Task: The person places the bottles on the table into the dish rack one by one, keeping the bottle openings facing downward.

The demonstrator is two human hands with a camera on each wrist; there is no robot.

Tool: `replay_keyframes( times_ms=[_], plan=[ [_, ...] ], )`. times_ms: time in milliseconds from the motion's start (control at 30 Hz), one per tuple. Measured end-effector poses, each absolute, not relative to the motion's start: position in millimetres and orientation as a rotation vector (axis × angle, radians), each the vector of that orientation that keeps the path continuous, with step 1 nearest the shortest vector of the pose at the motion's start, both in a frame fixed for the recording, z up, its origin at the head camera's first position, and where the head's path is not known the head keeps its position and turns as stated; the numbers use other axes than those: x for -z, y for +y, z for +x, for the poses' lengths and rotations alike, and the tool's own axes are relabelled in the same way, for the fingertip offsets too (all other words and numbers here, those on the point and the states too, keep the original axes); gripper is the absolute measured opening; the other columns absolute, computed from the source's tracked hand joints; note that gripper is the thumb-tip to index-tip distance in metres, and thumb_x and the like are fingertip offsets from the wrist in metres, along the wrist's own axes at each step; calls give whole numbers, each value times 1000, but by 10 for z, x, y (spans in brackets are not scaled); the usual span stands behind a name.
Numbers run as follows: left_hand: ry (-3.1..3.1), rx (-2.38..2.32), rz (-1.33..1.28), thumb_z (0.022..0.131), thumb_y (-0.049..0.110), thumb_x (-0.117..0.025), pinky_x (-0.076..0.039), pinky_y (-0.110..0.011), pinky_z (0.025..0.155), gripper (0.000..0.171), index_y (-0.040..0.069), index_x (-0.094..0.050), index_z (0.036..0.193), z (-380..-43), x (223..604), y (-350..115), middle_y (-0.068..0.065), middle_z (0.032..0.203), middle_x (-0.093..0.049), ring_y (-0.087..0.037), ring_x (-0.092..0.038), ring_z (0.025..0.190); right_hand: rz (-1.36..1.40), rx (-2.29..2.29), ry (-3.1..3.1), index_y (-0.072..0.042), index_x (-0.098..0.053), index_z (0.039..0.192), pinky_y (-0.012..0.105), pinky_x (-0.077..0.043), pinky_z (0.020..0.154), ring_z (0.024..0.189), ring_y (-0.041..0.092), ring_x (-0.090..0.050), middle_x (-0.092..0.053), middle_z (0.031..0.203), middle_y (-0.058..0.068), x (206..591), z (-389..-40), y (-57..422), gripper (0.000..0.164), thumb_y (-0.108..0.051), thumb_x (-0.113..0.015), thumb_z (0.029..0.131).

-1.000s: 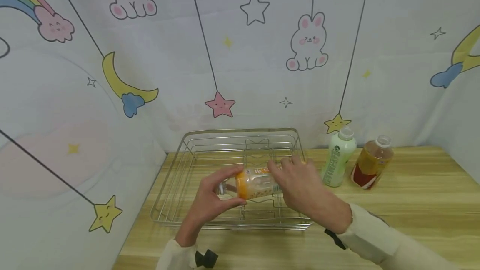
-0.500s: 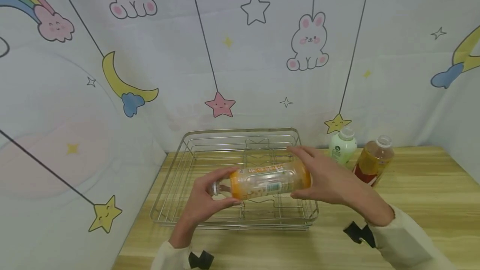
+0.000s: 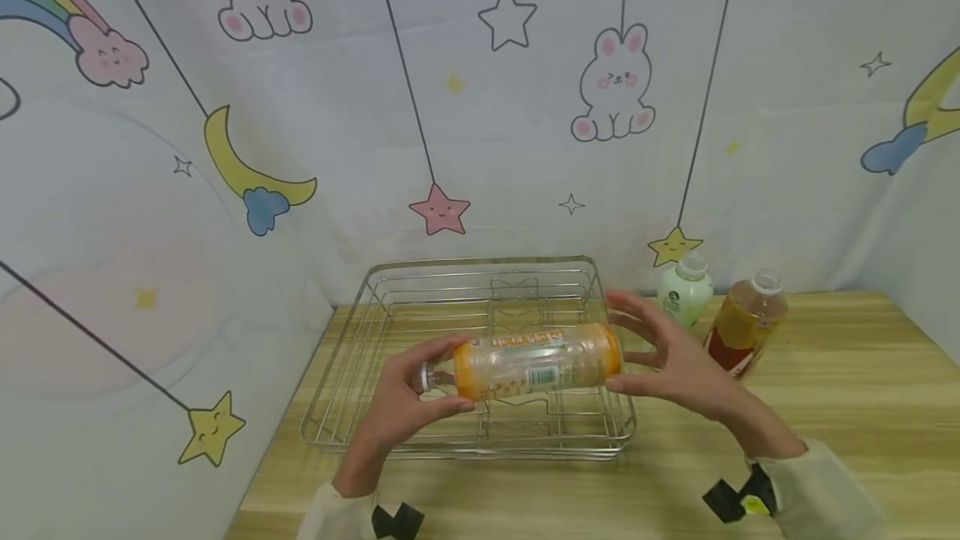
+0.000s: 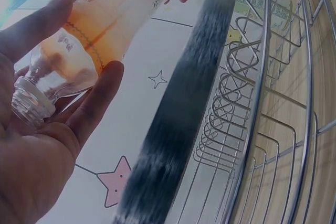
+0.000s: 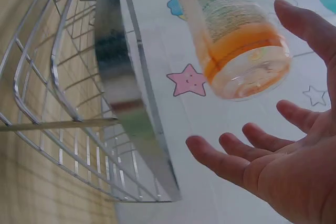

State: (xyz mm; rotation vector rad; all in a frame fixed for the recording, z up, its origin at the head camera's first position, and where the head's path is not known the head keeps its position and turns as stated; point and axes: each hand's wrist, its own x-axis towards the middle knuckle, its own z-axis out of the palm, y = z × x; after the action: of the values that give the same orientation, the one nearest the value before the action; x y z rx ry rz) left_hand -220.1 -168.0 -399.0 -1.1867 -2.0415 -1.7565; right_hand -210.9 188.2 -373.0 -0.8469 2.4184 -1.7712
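Note:
A clear plastic bottle (image 3: 536,362) with orange bands lies sideways in the air above the wire basket (image 3: 468,451). Its capless neck points left. My left hand (image 3: 401,394) grips it around the shoulder; in the left wrist view the thumb and fingers (image 4: 100,95) hold it near the neck. Beside the bottle's base is my right hand (image 3: 678,365), its fingers spread. The right wrist view shows a gap between that hand (image 5: 283,161) and the bottle base (image 5: 252,72), with nothing held.
Right of the basket, a pale green bottle (image 3: 684,294) and a bottle with a yellow and red label (image 3: 746,322) stand capless on the wooden table (image 3: 840,423). A printed white curtain (image 3: 517,148) hangs behind, and it also covers the left side.
My right hand has let go of the bottle's lower part and moved right, its fingers spreading. The left hand has shifted slightly left with the bottle.

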Motion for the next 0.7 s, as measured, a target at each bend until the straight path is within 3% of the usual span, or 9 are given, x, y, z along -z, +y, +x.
replay_keyframes(
  times_ms=[200, 467, 700],
  plan=[
    [-2052, 1775, -1177, 71, -12, -82, -60, -37, 73, 62, -9, -58, 128, -2203, 3976, -1682, -16, 133, -60, -20, -60, 118, -832, 1960, 2166, -7, -27, 154, 60, -45, 97, 142, 47, -22, -25, 158, 19, 3865, -2103, 1881, 82, 2, -72, 86],
    [-2069, 1817, -1174, 73, -11, -81, -60, -38, 74, 61, -11, -57, 128, -2206, 3991, -1688, -27, 130, -57, -19, -61, 117, -914, 2152, 1980, 0, -29, 150, 43, -53, 93, 135, 13, -42, -34, 154, 10, 3953, -2081, 1813, 80, 11, -70, 83],
    [-2087, 1839, -1153, 72, -11, -82, -60, -40, 74, 61, -11, -57, 128, -2189, 4016, -1687, -19, 131, -60, -19, -61, 116, -959, 2214, 1976, 6, -37, 144, 39, -54, 92, 133, 15, -46, -41, 150, 10, 3997, -2060, 1799, 68, 14, -68, 83]
  ],
)
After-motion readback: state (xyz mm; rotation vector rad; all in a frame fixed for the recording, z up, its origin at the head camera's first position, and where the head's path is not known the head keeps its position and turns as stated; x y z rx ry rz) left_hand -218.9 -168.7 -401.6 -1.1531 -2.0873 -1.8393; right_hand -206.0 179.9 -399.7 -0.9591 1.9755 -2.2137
